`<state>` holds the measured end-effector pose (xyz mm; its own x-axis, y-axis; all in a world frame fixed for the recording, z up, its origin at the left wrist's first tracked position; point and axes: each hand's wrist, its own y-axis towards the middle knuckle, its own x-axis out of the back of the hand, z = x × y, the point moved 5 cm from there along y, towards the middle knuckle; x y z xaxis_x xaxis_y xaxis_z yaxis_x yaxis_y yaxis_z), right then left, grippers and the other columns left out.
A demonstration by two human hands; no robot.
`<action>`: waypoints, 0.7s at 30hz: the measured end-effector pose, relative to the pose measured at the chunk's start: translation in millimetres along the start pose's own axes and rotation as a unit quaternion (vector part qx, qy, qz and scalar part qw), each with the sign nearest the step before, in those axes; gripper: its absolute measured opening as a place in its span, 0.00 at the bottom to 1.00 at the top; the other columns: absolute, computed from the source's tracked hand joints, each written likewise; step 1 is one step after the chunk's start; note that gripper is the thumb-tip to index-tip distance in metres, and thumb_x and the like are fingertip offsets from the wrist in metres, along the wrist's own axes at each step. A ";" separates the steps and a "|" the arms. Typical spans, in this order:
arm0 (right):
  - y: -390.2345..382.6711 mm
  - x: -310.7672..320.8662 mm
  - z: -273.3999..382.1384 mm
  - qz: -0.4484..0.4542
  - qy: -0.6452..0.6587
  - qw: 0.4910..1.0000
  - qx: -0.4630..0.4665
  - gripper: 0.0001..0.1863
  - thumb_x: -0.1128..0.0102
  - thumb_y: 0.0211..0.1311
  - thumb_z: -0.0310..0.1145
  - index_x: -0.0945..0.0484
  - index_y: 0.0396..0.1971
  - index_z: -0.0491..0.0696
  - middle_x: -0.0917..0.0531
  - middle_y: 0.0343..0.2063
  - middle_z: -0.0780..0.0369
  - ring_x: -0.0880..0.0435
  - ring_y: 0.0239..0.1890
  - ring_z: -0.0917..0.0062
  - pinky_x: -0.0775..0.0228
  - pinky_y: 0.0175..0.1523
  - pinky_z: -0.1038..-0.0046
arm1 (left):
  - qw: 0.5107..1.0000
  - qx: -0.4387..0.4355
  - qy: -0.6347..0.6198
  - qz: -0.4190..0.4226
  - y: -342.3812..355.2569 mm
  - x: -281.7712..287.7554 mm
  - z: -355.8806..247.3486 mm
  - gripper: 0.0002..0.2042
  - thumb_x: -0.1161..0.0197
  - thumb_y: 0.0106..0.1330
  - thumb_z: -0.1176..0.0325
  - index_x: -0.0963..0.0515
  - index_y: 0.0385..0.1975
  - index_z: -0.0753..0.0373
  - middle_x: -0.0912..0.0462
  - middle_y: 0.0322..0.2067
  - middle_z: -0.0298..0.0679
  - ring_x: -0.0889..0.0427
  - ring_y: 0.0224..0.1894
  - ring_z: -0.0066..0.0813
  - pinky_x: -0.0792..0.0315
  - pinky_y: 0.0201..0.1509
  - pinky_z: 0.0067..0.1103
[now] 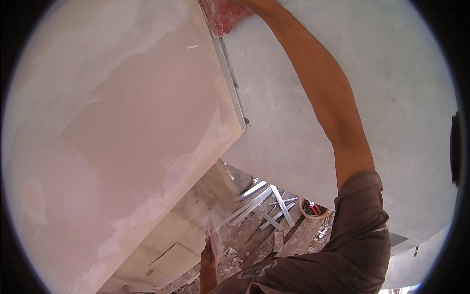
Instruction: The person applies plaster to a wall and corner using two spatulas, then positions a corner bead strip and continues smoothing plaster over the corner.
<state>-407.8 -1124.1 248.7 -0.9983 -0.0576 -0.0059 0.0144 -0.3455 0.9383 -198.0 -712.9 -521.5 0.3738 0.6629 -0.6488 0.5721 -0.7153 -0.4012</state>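
Observation:
My right arm reaches up to the top edge of the view. My right hand (pixel 250 4), cut off there, holds a red plastic putty spreader (pixel 224 18) smeared with white. The spreader lies against the metal corner bead (pixel 228 73), where the beige plastered panel (pixel 142 108) meets the pale grey-blue panel (pixel 289 108). Low in the middle, my left hand (pixel 207 256) is closed round a flat pinkish blade (pixel 214 237) smeared with putty. That blade is seen nearly edge-on, so I cannot tell its exact kind.
Below, several metal profile strips (pixel 281 206) lie across dusty wooden planks (pixel 262 240). A round bucket (pixel 313 214) with red-handled pliers (pixel 316 208) stands among them. A flat beige board (pixel 175 262) lies to the left of my left hand.

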 end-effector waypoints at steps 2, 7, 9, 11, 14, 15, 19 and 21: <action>-20.3 3.9 23.4 0.033 0.045 0.997 -0.056 0.21 0.45 0.51 0.26 0.24 0.47 0.33 0.19 0.44 0.40 0.19 0.50 0.51 0.25 0.52 0.60 | 1.000 -0.023 0.000 -0.016 -2.2 11.7 -3.4 0.21 0.47 0.74 0.54 0.27 0.57 0.63 0.19 0.47 0.36 0.21 0.47 0.28 0.24 0.51 0.21; -12.4 -14.1 15.6 -0.028 -0.090 0.994 0.058 0.18 0.45 0.51 0.26 0.23 0.43 0.35 0.19 0.41 0.40 0.19 0.48 0.49 0.26 0.53 0.58 | 0.987 0.005 0.131 -0.091 10.0 -18.5 -11.7 0.22 0.49 0.74 0.51 0.26 0.56 0.64 0.18 0.44 0.36 0.20 0.44 0.27 0.24 0.49 0.20; -2.6 -23.1 29.0 -0.030 -0.124 0.988 0.092 0.16 0.45 0.51 0.26 0.23 0.41 0.35 0.19 0.40 0.40 0.19 0.47 0.48 0.26 0.53 0.57 | 0.989 -0.002 0.146 -0.014 34.3 -7.9 -26.2 0.25 0.49 0.74 0.49 0.26 0.56 0.65 0.19 0.44 0.36 0.20 0.44 0.27 0.25 0.48 0.22; 8.6 -14.7 11.2 -0.031 -0.129 0.987 0.088 0.16 0.46 0.51 0.26 0.23 0.41 0.35 0.19 0.41 0.40 0.19 0.48 0.47 0.26 0.54 0.57 | 0.981 0.003 0.191 -0.029 35.7 -53.8 -31.7 0.25 0.49 0.74 0.49 0.26 0.56 0.65 0.19 0.44 0.36 0.21 0.43 0.27 0.25 0.47 0.23; 7.5 -0.2 6.1 -0.055 -0.106 0.990 0.073 0.17 0.47 0.52 0.25 0.23 0.42 0.35 0.19 0.41 0.40 0.20 0.48 0.47 0.27 0.53 0.57 | 0.987 -0.030 0.158 -0.024 18.4 -88.9 -39.1 0.24 0.49 0.74 0.50 0.26 0.55 0.66 0.19 0.42 0.36 0.21 0.42 0.27 0.25 0.46 0.23; 4.5 6.2 1.9 -0.063 -0.097 0.991 0.062 0.17 0.47 0.52 0.25 0.23 0.42 0.35 0.19 0.41 0.40 0.20 0.48 0.47 0.26 0.53 0.57 | 0.990 -0.040 0.132 -0.018 17.1 -94.0 -38.1 0.24 0.49 0.74 0.50 0.26 0.55 0.66 0.19 0.42 0.36 0.21 0.41 0.27 0.25 0.46 0.23; -31.9 7.4 -3.7 -0.037 -0.006 0.999 0.022 0.17 0.48 0.53 0.25 0.22 0.42 0.36 0.18 0.40 0.42 0.18 0.47 0.50 0.26 0.52 0.58 | 0.995 -0.022 0.093 0.009 28.2 -36.5 -20.5 0.23 0.48 0.74 0.51 0.26 0.56 0.65 0.19 0.43 0.36 0.20 0.42 0.28 0.25 0.46 0.23; -43.7 6.2 -10.8 -0.063 0.007 0.996 0.061 0.16 0.49 0.52 0.25 0.22 0.42 0.37 0.17 0.38 0.42 0.18 0.46 0.51 0.26 0.51 0.58 | 0.997 -0.012 0.064 0.031 30.5 -20.5 -12.3 0.23 0.48 0.74 0.51 0.26 0.56 0.65 0.19 0.44 0.36 0.20 0.42 0.29 0.24 0.46 0.23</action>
<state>-414.0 -1119.5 203.9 -0.9909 -0.0352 -0.1303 -0.1185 -0.2353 0.9647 -179.3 -745.6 -512.5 0.4983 0.6422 -0.5825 0.5616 -0.7509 -0.3475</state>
